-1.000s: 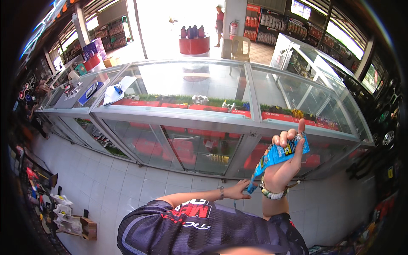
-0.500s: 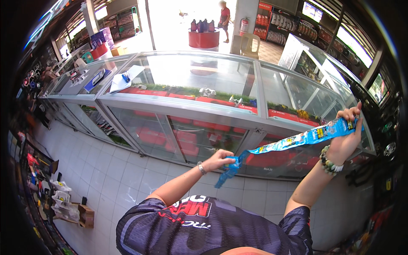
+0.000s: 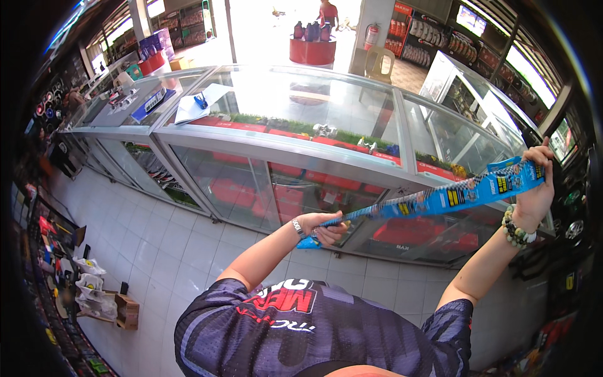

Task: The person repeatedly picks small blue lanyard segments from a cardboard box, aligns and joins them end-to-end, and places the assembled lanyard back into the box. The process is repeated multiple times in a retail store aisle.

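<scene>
A long strip of blue sachets (image 3: 440, 198) with yellow and black print is stretched between my two hands. My right hand (image 3: 537, 179), raised at the right with a beaded bracelet on its wrist, grips the upper end. Lower and nearer the middle, my left hand (image 3: 320, 227) is closed round the other part of the strip. A short blue tail pokes out below its fingers. The strip slopes up toward the right, in front of a glass display counter (image 3: 295, 151). What the palms cover is hidden.
White papers with a blue clip (image 3: 201, 102) lie on the counter's glass top. Red boxes and metal parts are inside it. A cardboard box (image 3: 127, 311) and plastic bags stand on the tiled floor at the left. A person (image 3: 327, 14) is beyond a red drum (image 3: 312, 53).
My left hand has closed more fully round the strip, and its hanging tail looks shorter. The strip has turned flatter toward me. The view has shifted, and the person outside is now behind the drum.
</scene>
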Motion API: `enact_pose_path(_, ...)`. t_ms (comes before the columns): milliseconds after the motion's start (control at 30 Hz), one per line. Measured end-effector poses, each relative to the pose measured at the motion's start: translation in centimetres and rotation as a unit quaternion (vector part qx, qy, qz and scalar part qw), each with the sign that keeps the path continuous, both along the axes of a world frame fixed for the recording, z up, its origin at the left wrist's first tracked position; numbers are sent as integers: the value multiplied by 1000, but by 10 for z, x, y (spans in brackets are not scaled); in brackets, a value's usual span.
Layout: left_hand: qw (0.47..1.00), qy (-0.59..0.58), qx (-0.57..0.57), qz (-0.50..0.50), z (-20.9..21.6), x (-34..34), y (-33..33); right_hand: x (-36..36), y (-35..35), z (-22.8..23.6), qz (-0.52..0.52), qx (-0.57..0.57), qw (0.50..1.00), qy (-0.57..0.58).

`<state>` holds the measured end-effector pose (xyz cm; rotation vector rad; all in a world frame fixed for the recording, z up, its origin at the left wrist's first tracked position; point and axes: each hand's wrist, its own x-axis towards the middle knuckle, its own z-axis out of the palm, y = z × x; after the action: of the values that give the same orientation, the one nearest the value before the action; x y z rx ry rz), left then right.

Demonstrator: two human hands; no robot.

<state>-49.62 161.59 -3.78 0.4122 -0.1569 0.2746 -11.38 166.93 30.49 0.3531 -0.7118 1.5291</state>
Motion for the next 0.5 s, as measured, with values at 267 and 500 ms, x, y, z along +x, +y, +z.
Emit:
enact_pose_path(267, 958, 108, 266, 28, -26, -16, -25, -68, -8, 3, -29, 64, 994, -81)
enact_pose_path(500, 751, 455, 465, 115, -41, -16, -46, -107, -16, 26, -86, 129, 980, -125)
